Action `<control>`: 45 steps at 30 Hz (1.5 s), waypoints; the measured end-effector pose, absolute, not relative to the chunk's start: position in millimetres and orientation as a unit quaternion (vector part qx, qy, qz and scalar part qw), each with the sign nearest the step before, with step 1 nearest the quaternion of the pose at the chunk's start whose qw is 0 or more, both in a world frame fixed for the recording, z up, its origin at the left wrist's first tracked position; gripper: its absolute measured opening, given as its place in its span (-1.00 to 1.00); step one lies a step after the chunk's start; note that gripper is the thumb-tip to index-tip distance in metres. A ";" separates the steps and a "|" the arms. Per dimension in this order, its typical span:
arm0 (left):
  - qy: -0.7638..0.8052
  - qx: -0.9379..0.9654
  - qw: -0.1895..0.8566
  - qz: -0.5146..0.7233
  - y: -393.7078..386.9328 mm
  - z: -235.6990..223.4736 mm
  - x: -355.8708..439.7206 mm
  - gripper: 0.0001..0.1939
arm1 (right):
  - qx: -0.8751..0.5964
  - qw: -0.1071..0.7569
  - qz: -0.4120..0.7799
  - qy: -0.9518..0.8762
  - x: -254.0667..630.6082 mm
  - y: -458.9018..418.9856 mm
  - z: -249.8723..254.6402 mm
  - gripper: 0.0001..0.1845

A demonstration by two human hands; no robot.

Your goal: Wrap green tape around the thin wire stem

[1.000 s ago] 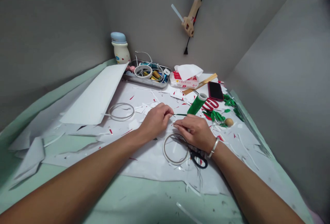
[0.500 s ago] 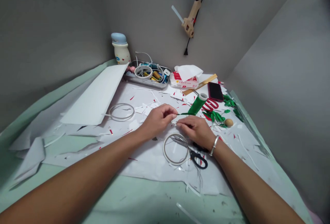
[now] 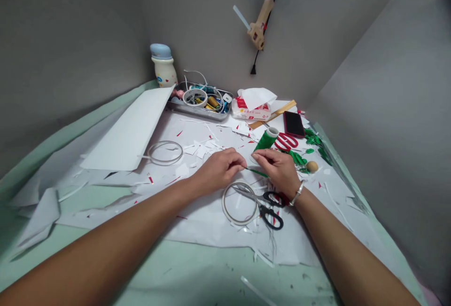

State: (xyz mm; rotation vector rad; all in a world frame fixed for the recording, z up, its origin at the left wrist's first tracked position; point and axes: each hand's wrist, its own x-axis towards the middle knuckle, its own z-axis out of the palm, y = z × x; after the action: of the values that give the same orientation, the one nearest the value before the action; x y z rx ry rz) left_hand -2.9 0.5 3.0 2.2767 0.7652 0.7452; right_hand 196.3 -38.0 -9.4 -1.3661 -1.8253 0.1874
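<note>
Left hand (image 3: 220, 170) pinching green strip (image 3: 258, 172), right hand (image 3: 276, 169) just beside it

My left forearm (image 3: 116, 231) and right forearm (image 3: 340, 245) angle inward from the lower corners. My left hand (image 3: 220, 170) curls, fingers pinched together, while my right hand (image 3: 276, 169) lies palm-down just beside it, fingers pointing left, the two hands not touching.
</note>
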 end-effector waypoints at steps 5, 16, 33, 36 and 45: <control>0.362 0.782 0.388 0.327 5.7 5.2 -2.9 -0.85 | -0.513 0.327 0.083 -0.789 189.0 -41.7 -14.7 -0.82; 0.308 0.879 0.245 0.269 3.9 -4.1 -5.4 -0.82 | -0.494 0.393 0.023 -0.775 186.2 -44.6 -0.8 -0.81; 0.393 0.830 0.241 0.312 11.3 -8.6 -4.7 -0.85 | -0.457 0.348 0.014 -0.818 178.0 -49.0 0.8 -0.81; 0.345 0.866 0.251 0.262 7.5 -8.5 -3.7 -0.84 | -0.482 0.390 0.018 -0.784 186.4 -44.4 0.1 -0.82; 0.290 0.760 0.511 0.277 3.7 6.4 -2.7 -0.86 | -0.532 0.399 0.130 -0.735 194.9 -37.0 -14.9 -0.83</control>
State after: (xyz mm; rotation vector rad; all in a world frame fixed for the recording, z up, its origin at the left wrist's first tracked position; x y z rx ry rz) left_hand -2.7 3.7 6.4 1.8293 0.6981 0.6669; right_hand 194.9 -37.0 -14.9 -1.3468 -1.8603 0.3296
